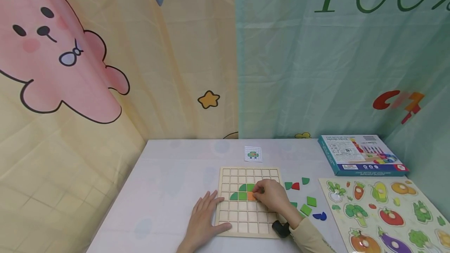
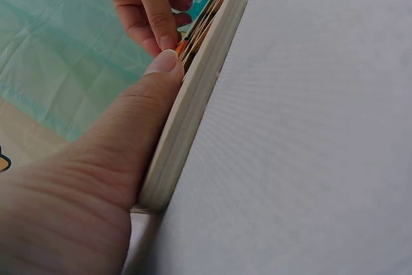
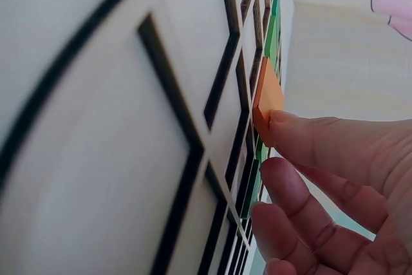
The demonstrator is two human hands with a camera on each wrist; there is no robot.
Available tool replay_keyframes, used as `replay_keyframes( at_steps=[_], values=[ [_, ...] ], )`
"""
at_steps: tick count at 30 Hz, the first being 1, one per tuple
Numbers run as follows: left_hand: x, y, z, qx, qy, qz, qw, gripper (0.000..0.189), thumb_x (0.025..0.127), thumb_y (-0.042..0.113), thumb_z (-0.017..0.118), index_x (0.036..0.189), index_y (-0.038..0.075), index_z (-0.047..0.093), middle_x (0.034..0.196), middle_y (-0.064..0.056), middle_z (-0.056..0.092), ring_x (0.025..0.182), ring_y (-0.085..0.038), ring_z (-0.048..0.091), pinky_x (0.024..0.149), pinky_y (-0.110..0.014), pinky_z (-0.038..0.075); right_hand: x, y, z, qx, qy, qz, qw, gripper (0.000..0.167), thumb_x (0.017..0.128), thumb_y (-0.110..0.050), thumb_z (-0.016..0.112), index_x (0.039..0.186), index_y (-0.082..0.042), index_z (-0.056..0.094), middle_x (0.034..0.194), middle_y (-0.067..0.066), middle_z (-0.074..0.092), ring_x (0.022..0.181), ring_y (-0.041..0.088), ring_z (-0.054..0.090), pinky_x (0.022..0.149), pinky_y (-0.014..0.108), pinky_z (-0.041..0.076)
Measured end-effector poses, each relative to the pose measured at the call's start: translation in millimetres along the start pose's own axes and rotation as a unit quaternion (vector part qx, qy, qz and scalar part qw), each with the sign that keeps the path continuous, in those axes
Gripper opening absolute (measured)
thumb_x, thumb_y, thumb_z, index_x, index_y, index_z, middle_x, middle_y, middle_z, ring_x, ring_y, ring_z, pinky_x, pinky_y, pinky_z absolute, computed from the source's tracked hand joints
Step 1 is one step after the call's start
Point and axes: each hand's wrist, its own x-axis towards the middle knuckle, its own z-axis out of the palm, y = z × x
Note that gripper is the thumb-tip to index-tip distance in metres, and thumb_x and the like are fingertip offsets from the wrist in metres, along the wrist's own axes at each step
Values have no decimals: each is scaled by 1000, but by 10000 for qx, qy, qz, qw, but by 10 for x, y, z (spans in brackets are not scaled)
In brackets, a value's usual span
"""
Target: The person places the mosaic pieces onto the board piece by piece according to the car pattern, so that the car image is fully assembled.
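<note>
A pale wooden grid board (image 1: 249, 235) lies on the table. My left hand (image 1: 202, 220) rests at its left side with straight fingers, the thumb over the near left part of the frame. Over the grid's middle, my right hand (image 1: 271, 195) pinches an orange square tile (image 3: 266, 104) by its edge. In the right wrist view the tile looks slightly tilted and raised above the slots; whether it touches the board cannot be told. To its left sits a green square tile (image 1: 242, 196), then a green quarter-round tile (image 1: 234, 196). Another green square (image 1: 250, 187) and quarter-round (image 1: 242, 187) sit behind.
Loose green squares (image 1: 311, 201), a red piece (image 1: 295, 186) and blue pieces (image 1: 320, 216) lie right of the board. A small pattern card (image 1: 253, 154) lies behind it. Further right are a vegetable picture board (image 1: 372, 198) and a box (image 1: 363, 155). Curtains hang behind the table.
</note>
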Motion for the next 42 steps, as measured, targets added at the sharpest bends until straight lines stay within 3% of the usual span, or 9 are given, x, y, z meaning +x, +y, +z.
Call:
replay_keyframes(
  at_steps=[28,37,42],
  values=[
    [-9,4,-2,13,-27,-38,10000,79,72,73,59,132,22,50,149,-5,36,139,-31,23,112,-48,14,2,-42,-55,-75,-135,99,9998,11,75,-13,80,71,-19,72,67,-12,53,63,7,47,54,25,41],
    [-7,8,-8,-1,1,-13,10000,79,72,73,59,132,22,50,149,-5,36,139,-30,23,112,-47,14,15,-49,-55,-152,-205,217,9994,18,73,-15,81,63,-20,67,66,-12,52,62,8,46,55,26,41],
    [-9,10,-6,4,28,2,10000,79,72,72,60,132,22,50,149,-5,36,139,-29,23,112,-45,14,-16,-26,-119,40,-308,335,9990,16,74,-18,81,66,-20,67,67,-11,53,62,9,47,55,27,42]
  ],
)
